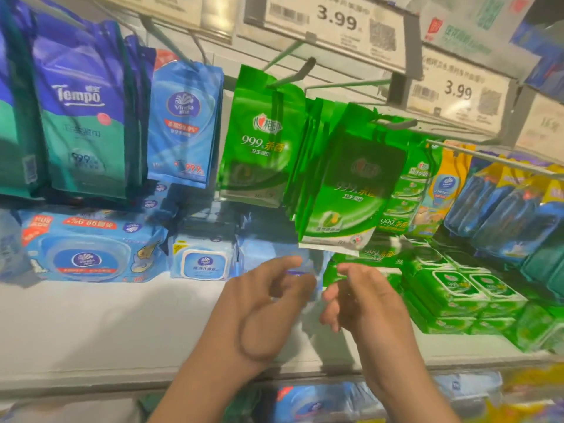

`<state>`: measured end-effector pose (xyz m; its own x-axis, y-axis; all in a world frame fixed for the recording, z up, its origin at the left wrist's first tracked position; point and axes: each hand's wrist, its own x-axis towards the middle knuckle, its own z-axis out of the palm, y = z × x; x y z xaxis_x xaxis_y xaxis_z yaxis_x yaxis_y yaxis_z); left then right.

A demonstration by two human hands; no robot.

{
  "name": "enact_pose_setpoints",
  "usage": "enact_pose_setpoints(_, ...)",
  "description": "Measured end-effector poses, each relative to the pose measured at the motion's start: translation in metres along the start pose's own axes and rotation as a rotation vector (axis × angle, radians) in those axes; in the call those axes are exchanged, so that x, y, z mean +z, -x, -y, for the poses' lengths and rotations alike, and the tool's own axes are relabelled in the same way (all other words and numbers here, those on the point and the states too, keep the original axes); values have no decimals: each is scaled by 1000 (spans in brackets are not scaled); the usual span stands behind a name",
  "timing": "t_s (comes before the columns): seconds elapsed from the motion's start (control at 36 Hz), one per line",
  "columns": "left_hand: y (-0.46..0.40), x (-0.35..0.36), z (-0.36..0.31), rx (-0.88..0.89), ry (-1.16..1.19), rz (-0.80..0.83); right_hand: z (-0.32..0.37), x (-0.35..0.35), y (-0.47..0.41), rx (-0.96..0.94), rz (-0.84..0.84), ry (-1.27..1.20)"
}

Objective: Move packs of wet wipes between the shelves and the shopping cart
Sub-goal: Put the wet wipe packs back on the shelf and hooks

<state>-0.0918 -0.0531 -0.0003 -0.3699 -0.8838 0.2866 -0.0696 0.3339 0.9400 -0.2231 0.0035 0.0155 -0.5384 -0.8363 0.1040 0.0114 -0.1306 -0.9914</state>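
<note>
Both hands hover over the white shelf board (91, 325), holding nothing: the left hand (262, 303) has loosely curled fingers, and the right hand (357, 294) is likewise relaxed. Just above them, glossy green wet-wipe packs (345, 190) hang tilted from a metal peg (396, 123).

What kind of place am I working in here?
Most likely a supermarket aisle for wipes and tissues. Price tags reading 3.99 hang over display hooks, green wet wipe packs hang from them, and more packs are stacked on the shelf below.
</note>
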Motion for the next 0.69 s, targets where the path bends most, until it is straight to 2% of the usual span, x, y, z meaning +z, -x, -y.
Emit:
enact_pose_setpoints(0.03, 5, -1, 3, 9, -20, 10, -10, -12, -1, -25, -94, 1)
enact_pose_setpoints(0.11, 18, -5, 13, 51, -188, 65, -21, -23, 11, -1, -85, 169)
enact_pose_setpoints(0.22, 35, -5, 24, 145, -470, 36, -32, -39, 31, -13, -92, 468)
enact_pose_setpoints(0.28, 44, -6, 22, 141, -491, 38, -29, -41, 43, -6, -65, 602)
enact_pose_setpoints(0.36, 58, -7, 25, 40, -473, 87, -27, -49, 56, 41, 22, 878)
enact_pose_setpoints(0.44, 72, -7, 26, 35, -594, 121, -24, -56, 69, 56, 128, 1130)
enact_pose_setpoints(0.61, 121, -3, 19, -79, -701, 143, -35, -82, 102, 92, 204, 1205)
enact_pose_setpoints(0.69, 154, 3, 8, -129, -739, 123, -34, -98, 130, 1, 227, 1230)
